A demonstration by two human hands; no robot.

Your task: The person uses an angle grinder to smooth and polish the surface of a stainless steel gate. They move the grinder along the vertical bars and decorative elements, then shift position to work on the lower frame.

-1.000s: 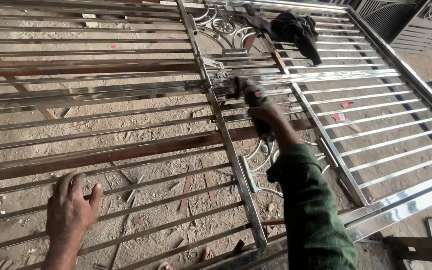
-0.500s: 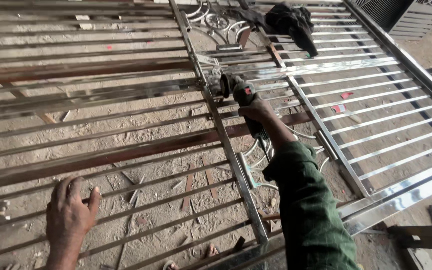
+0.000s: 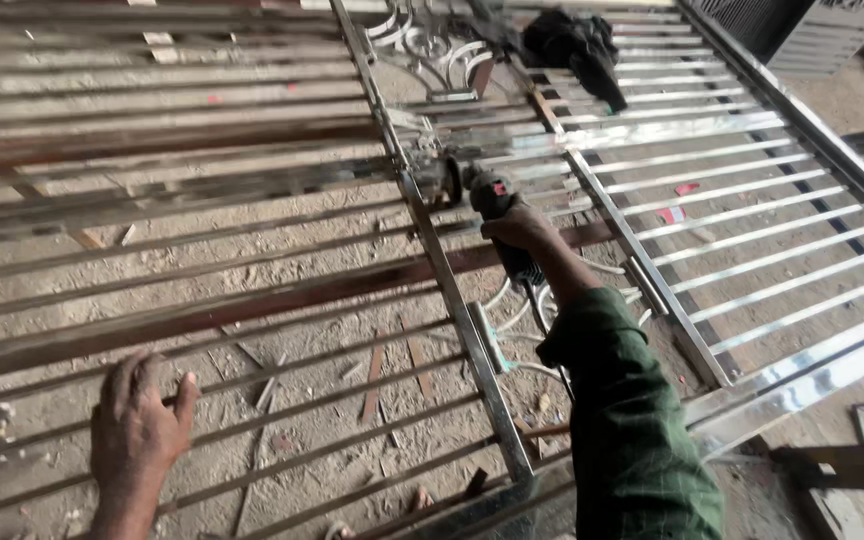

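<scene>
Grinder [image 3: 482, 200] sits near frame centre, on the gate's [image 3: 752, 150] middle post [image 3: 452, 290], disc end against the steel. Going left to right: my left hand [image 3: 137, 430] lies flat on the thin bars [image 3: 282, 420] at lower left, fingers spread, gripping nothing, just pressing down. Bars run side to side here, with sandy ground [image 3: 282, 260] showing through the gaps; open room between them, wide enough for fingers. A rust-brown bar [image 3: 252, 305] crosses under the gate, slanting up toward the right. My right hand [image 3: 517, 225] is wrapped tight round the grinder body, green sleeve [image 3: 622, 420] trailing back to lower right. Grinder's long axis runs from my wrist up and left, head pointing left at the post; cord [image 3: 542, 320] drops back along my forearm. Right of the post, shiny bars stand well apart, free space between. Black cloth [image 3: 577, 45] lies on the gate at top, well clear of the tool. Outer frame rail [image 3: 802, 370] bounds the lower right edge.
</scene>
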